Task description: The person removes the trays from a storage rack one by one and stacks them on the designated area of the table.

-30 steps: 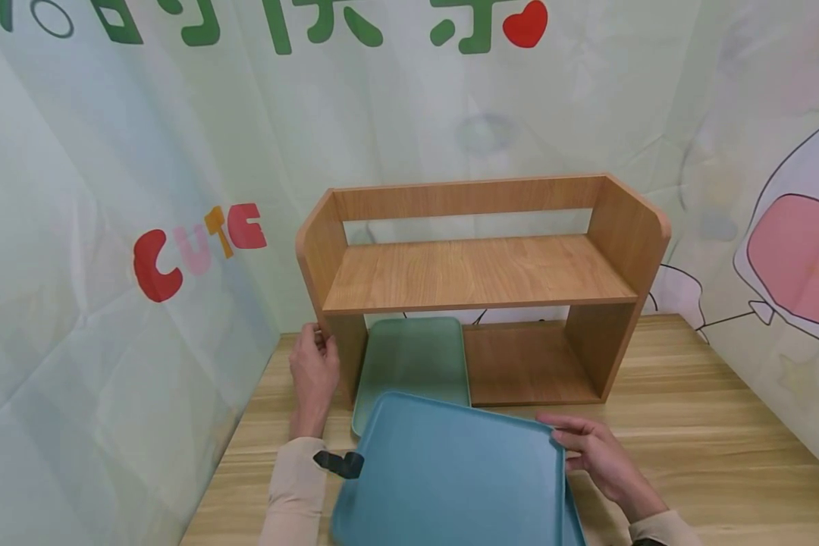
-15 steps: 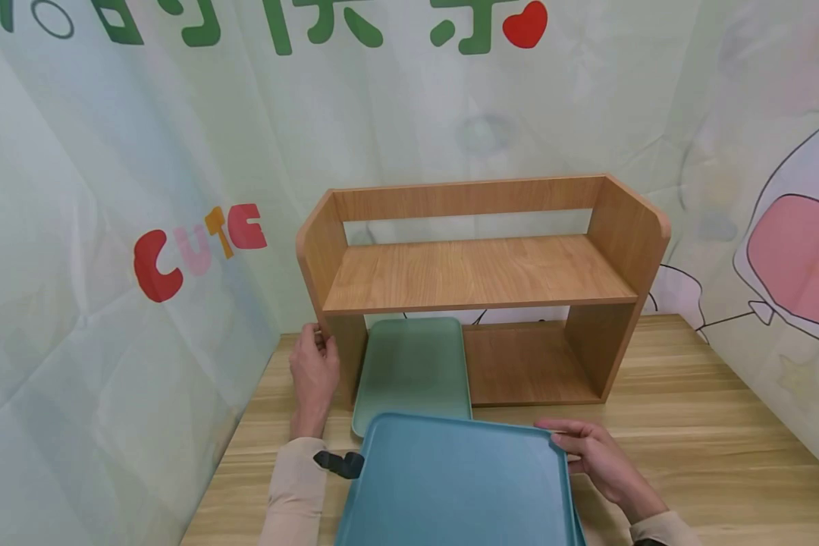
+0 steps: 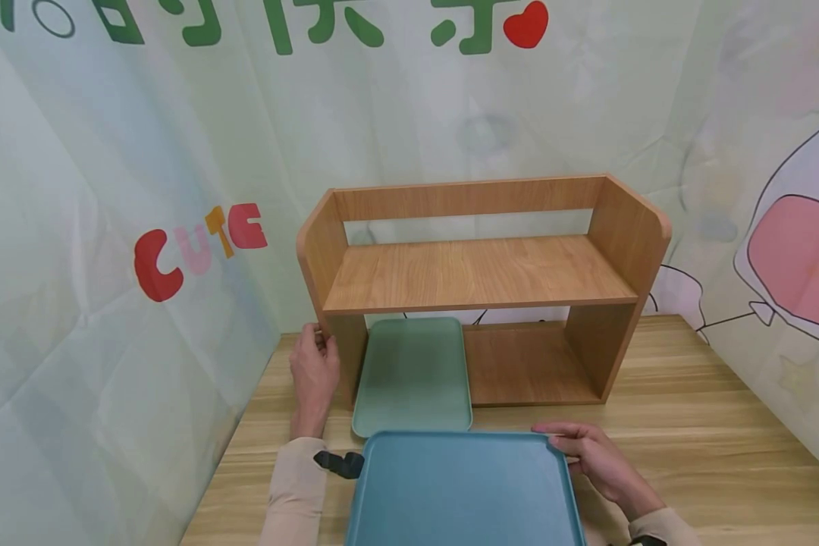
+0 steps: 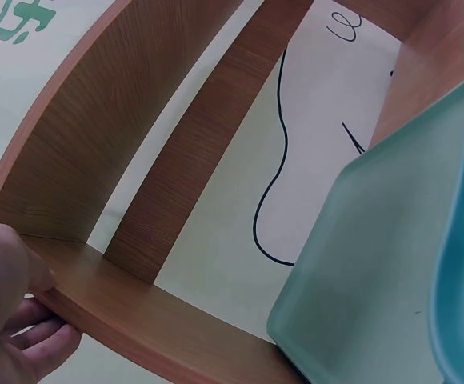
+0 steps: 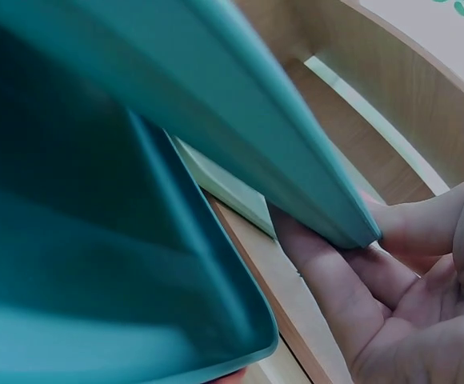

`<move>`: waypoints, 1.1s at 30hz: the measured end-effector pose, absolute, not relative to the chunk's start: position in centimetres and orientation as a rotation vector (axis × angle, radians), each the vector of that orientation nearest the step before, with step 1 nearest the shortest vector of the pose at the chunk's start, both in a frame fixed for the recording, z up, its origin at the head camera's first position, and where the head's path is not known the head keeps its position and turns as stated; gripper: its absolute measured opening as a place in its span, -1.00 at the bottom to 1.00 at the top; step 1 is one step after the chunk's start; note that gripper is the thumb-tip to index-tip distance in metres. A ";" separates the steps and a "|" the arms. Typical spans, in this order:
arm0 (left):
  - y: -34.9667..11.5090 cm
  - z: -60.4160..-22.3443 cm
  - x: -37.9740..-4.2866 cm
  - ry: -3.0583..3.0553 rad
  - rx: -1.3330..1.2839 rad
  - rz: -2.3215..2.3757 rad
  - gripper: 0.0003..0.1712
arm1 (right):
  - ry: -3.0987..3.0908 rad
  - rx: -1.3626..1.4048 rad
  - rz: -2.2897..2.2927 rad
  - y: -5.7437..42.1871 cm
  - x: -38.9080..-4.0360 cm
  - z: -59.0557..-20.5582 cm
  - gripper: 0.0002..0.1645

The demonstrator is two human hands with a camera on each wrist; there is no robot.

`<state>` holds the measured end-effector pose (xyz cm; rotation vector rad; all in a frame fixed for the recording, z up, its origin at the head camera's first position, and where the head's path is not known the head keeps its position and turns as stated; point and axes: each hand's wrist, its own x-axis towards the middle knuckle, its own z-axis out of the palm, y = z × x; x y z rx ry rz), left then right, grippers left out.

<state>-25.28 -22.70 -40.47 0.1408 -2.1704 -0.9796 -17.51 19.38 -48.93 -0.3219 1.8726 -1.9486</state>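
A wooden two-tier desk shelf (image 3: 481,273) stands on the table, and my left hand (image 3: 314,371) grips the front edge of its left side panel, thumb and fingers on either side. On the left of its lower level lies a green tray (image 3: 412,371), its near end jutting past the shelf front. My right hand (image 3: 600,459) pinches the far right corner of a blue tray (image 3: 467,493) close to me. In the right wrist view a second blue tray (image 5: 252,320) shows beneath the held one, with a gap between them. The near ends of both blue trays are out of sight.
Wood-grain table top (image 3: 710,447) extends to the right of the shelf. A printed cloth backdrop (image 3: 409,114) hangs close behind and at both sides. Beside the green tray the shelf's bottom board (image 3: 528,364) is bare.
The held blue tray has moved back towards me and turned, so its far edge now runs level and uncovers more of the green tray. My left hand and the shelf stay put.
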 end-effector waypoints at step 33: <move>-22.9 -40.5 -25.3 -2.147 0.105 -0.998 -0.80 | 1.814 -0.236 -1.881 20.2 -18.9 -50.8 -0.70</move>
